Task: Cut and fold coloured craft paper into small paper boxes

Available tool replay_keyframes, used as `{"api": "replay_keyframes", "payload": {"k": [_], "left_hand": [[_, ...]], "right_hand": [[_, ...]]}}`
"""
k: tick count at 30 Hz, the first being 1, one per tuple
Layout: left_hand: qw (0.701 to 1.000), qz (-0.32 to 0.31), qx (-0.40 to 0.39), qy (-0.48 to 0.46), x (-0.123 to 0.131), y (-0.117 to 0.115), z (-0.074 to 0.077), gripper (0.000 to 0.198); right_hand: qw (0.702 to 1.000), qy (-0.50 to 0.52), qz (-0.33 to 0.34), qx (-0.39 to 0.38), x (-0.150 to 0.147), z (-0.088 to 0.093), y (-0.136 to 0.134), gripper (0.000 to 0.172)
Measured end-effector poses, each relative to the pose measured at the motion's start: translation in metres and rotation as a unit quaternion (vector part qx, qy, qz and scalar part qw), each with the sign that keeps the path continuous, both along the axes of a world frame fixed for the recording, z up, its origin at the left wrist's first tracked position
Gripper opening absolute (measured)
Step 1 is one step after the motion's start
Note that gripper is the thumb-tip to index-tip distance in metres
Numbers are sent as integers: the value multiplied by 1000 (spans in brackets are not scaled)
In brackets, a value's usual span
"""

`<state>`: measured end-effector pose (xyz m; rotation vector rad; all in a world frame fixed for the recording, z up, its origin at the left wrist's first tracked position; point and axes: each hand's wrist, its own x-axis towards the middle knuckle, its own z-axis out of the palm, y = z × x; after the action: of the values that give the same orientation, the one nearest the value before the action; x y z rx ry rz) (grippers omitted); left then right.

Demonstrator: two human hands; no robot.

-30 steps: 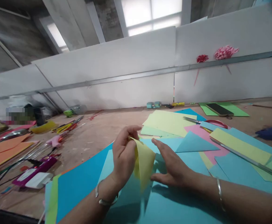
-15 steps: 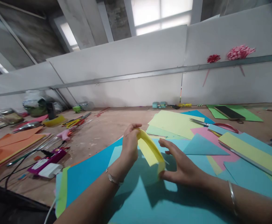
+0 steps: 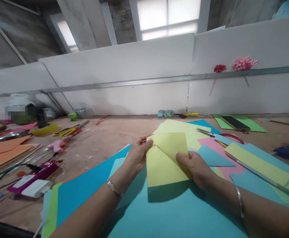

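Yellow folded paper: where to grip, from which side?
Pinch the yellow folded paper by its opposite side edges, coming from left and right: likely best, since it is thin, flat and seems raised above the light blue paper. The left hand grips near its upper left corner, the right hand its right edge, thumb on the near face.
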<state>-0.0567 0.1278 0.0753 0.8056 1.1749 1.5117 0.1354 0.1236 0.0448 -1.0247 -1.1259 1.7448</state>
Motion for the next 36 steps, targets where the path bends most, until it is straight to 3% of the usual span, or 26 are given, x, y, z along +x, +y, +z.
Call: {"api": "replay_keyframes", "payload": {"k": [6, 14, 20, 23, 27, 32, 34, 36], "left_hand": [[1000, 13, 21, 8, -8, 5, -2, 52], [996, 14, 36, 85, -11, 3, 4, 35], [986, 17, 38, 164, -15, 9, 3, 28], [979, -31, 33, 199, -18, 8, 8, 26], [953, -183, -33, 240, -25, 6, 10, 32], [951, -132, -52, 276, -28, 8, 8, 36], [953, -114, -43, 276, -29, 9, 7, 35], [957, -104, -35, 269, -29, 10, 5, 33]], "right_hand": [[1000, -8, 2, 19, 1, 0, -2, 50], [997, -56, -2, 51, 1, -6, -1, 51], [986, -135, 21, 93, 1, 7, 1, 30], [969, -205, 21, 137, 1, 15, 3, 22], [917, -332, 27, 217, 24, 38, 16, 15], [803, -502, -50, 316, 112, 80, 24, 20], [755, -566, -77, 321, 149, 84, 18, 19], [712, -619, -87, 320, 178, 76, 10, 21]]}}
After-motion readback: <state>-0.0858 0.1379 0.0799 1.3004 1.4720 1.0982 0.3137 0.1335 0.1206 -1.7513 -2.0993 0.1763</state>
